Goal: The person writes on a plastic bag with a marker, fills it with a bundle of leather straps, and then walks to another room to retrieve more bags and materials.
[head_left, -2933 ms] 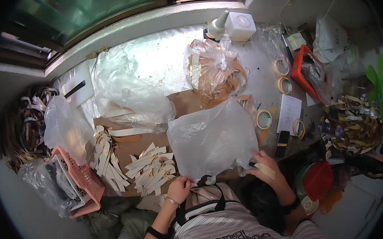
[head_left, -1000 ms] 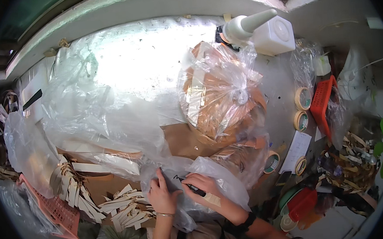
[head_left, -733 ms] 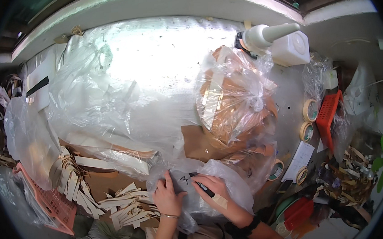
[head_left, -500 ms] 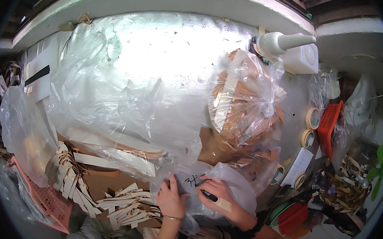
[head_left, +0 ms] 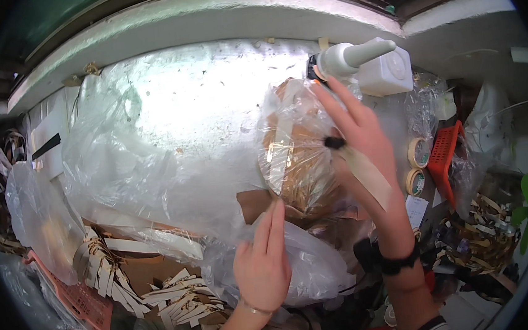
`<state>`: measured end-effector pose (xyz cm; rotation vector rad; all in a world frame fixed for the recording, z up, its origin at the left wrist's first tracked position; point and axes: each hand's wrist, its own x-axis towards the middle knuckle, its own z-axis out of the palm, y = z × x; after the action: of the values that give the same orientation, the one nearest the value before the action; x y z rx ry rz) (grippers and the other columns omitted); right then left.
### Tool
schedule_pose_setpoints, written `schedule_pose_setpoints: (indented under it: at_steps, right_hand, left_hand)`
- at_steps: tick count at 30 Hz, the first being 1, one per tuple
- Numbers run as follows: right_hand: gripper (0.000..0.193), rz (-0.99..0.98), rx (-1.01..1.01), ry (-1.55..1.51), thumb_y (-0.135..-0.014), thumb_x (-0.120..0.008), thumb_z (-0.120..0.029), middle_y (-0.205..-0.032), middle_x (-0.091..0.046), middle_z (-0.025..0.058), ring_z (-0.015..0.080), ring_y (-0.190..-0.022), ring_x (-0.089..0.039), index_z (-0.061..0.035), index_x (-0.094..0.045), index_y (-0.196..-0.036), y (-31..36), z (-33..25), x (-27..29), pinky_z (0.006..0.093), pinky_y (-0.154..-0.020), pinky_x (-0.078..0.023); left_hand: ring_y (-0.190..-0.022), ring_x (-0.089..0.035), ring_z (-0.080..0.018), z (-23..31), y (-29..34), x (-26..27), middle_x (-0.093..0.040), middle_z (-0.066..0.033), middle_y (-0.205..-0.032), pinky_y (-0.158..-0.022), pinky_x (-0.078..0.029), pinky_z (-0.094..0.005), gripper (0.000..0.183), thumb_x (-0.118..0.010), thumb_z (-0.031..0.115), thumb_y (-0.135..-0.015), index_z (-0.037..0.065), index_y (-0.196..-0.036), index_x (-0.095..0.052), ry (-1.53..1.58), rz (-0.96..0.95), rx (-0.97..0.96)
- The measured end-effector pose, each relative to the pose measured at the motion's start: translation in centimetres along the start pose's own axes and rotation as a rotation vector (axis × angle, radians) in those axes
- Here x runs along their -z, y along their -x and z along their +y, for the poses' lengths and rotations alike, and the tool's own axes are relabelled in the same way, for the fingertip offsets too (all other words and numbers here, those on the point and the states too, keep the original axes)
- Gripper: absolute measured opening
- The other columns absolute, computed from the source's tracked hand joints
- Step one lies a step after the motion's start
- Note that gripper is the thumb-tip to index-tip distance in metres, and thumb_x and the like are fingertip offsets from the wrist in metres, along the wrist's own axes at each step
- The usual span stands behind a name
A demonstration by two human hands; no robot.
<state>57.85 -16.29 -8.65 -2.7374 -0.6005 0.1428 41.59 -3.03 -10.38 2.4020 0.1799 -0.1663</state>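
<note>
A clear plastic bag (head_left: 300, 150) bulging with flat brown and cream pieces lies in front of me. My right hand (head_left: 360, 126) reaches across its right side, fingers stretched toward its far end. The black end of a marker (head_left: 335, 142) sticks out from that hand, and a beige strip (head_left: 367, 175) lies along its back. My left hand (head_left: 262, 264) is above a cloudy plastic bag (head_left: 315, 260). Its extended fingers point at the near left edge of the filled bag; whether they touch it I cannot tell. No object shows in the left hand.
A white bottle (head_left: 345, 58) with a long nozzle and a white jug (head_left: 387, 71) stand behind my right hand. Tape rolls (head_left: 418, 153) and a red basket (head_left: 443, 157) lie to the right. Bundled cream strips (head_left: 181, 295) and a pink basket (head_left: 73, 304) are at left.
My right hand has moved from the cloudy bag, where its marker was at dark handwriting, up over the filled bag. My left hand has shifted right, its fingers now closer together.
</note>
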Motion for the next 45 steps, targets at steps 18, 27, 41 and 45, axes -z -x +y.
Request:
schedule_pose_setpoints:
  at_steps: [18,27,41,45]
  right_hand:
    - [0.046,-0.452,-0.067,0.176,-0.075,-0.056,-0.01,-0.141,-0.043,0.0196,0.0315,-0.12,-0.051,-0.0223,-0.064,-0.119,-0.9,4.9,-6.3,0.0381,-0.088,-0.05]
    - [0.027,-0.231,-0.119,0.222,-0.083,-0.053,-0.021,-0.134,-0.048,0.0227,0.0325,-0.111,-0.057,-0.006,-0.071,-0.095,0.3,5.4,-9.0,0.0406,-0.086,-0.051]
    - [0.036,0.188,-0.307,-0.316,-0.069,-0.061,-0.01,-0.116,-0.056,0.011,0.0217,-0.087,-0.054,-0.0069,-0.059,-0.105,26.0,1.0,1.4,0.0315,-0.073,-0.044]
    - [0.053,0.08,-0.41,-0.569,-0.061,-0.064,-0.002,-0.112,-0.055,0.0103,0.0257,-0.095,-0.055,-0.004,-0.056,-0.113,35.4,2.2,2.6,0.0356,-0.081,-0.046]
  left_hand:
    - [-0.078,-0.065,-0.0273,-4.8,-16.8,-9.2,-0.038,-0.0117,-0.146,-0.067,-0.049,-0.0362,0.042,-0.059,0.027,-0.087,0.02,-0.128,-0.056,-0.069,0.041,-0.071]
    - [-0.08,-0.067,-0.0299,-3.7,-16.6,-10.6,-0.034,-0.0104,-0.149,-0.066,-0.054,-0.0403,0.046,-0.054,0.028,-0.09,0.022,-0.135,-0.05,-0.15,-0.034,-0.02]
    - [-0.072,-0.052,-0.0101,5.1,4.5,-4.0,-0.055,-0.0106,-0.129,-0.054,-0.037,-0.0232,0.028,-0.053,-0.002,-0.089,0.003,-0.115,-0.062,-0.01,-0.116,-0.208]
    - [-0.069,-0.052,-0.0111,4.7,11.0,-4.6,-0.056,-0.0107,-0.127,-0.053,-0.038,-0.0241,0.026,-0.054,-0.004,-0.088,0.003,-0.111,-0.064,-0.097,-0.199,-0.222]
